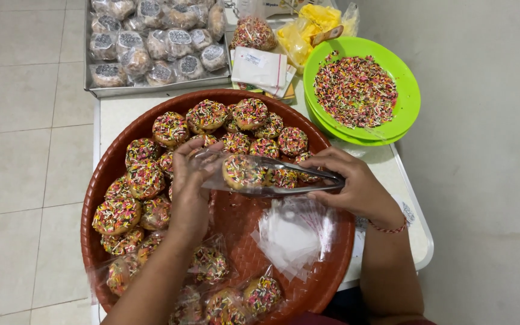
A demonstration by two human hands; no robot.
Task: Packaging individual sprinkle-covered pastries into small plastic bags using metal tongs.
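Above the basket rim (100, 180), both hands (191, 186) apparently pinch a bagged donut (242, 171).

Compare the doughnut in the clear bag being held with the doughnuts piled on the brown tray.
The bagged doughnut sits inside a clear bag held by the left hand and right hand; the piled doughnuts lie bare, touching, on the brown tray. It is lifted; they rest. All carry coloured sprinkles.
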